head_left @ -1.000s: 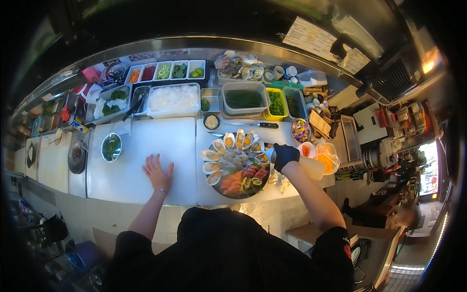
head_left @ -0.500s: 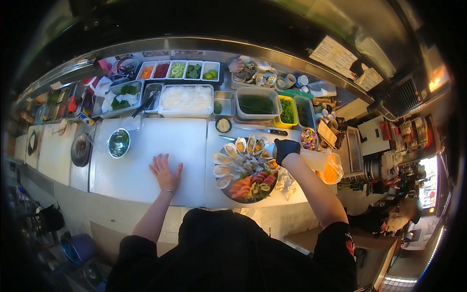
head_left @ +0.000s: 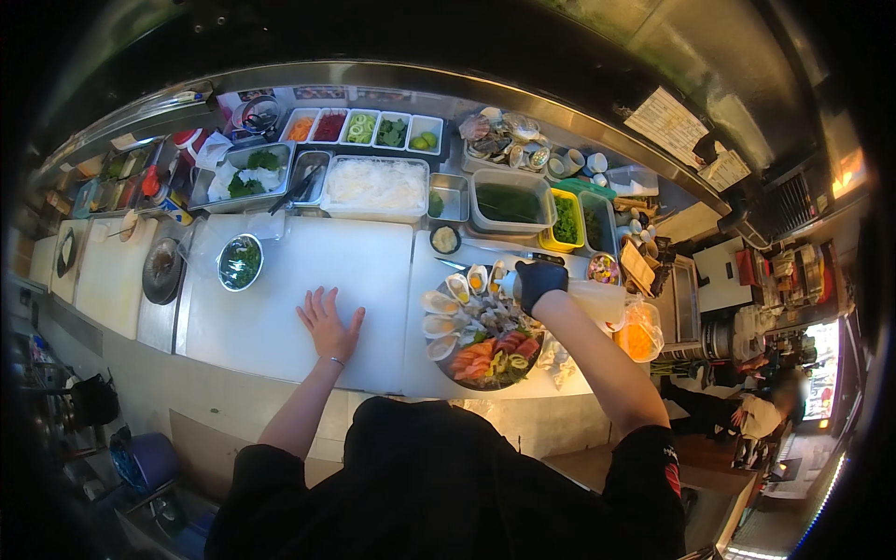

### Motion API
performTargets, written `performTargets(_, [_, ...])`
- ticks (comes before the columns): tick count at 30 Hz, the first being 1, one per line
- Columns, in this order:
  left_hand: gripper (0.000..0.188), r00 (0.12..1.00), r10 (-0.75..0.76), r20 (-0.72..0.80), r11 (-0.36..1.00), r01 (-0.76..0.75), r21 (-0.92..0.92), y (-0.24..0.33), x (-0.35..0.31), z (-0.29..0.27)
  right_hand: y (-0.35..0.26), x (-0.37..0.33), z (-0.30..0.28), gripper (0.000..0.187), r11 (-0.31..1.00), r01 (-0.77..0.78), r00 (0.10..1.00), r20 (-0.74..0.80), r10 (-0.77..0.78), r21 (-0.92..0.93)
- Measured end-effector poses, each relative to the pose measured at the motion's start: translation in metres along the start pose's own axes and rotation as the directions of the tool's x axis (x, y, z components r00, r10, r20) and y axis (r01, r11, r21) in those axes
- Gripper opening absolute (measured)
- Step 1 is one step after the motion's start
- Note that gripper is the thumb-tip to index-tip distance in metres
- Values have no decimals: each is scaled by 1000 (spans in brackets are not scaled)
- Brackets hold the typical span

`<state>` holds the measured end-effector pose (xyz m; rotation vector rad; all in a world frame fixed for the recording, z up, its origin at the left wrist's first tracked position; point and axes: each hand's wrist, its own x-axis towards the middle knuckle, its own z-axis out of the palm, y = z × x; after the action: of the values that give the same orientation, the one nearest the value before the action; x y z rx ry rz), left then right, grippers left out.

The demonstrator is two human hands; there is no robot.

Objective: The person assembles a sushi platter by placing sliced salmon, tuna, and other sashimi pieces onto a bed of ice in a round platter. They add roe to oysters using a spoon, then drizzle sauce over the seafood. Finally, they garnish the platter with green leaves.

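Observation:
My left hand [head_left: 327, 323] lies open on the white cutting board [head_left: 308, 261], fingers spread and nothing in it. My right hand [head_left: 542, 282], in a black glove, is closed around a squeeze bottle [head_left: 599, 301] with a pale, translucent body. The bottle is tipped sideways, its bluish tip pointing left over the far right part of a round platter. Oysters in half shells [head_left: 441, 326] ring the far and left sides of this platter, some with orange topping. Orange salmon slices [head_left: 473, 358] and dark red fish slices [head_left: 528, 348] lie at its near side.
A bowl of chopped greens [head_left: 241, 261] stands on the board's left. Behind are a tub of white shreds [head_left: 376, 187], a yellow tub of greens [head_left: 564, 220] and a knife [head_left: 546, 259]. An orange-filled container [head_left: 637, 338] sits right of my forearm. Another person [head_left: 761, 415] is at far right.
My right hand and the bottle have shifted left relative to the platter, over the oysters. My left hand stays flat on the board. The whole view has shifted slightly.

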<state>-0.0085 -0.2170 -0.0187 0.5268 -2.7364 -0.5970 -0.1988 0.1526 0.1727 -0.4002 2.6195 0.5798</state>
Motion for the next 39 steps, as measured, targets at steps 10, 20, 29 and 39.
performTargets(10, [75, 999, 14, -36, 1000, -15, -19, 0, -1, -2, -32, -2, -7, 50, 998, 61, 998, 8, -61, -11])
performTargets(20, [76, 1000, 6, -23, 999, -7, -44, -4, -1, 0, -55, -12, -18, 53, 997, 76, 997, 31, -75, -9])
performTargets(29, [75, 1000, -2, -17, 999, 2, -49, -3, 0, -2, -80, -35, -33, 40, 987, 104, 992, -58, -112, -127])
performTargets(39, [76, 1000, 19, -11, 999, -20, -48, -4, 0, -1, -92, -53, -13, 24, 982, 175, 984, -15, -176, -72])
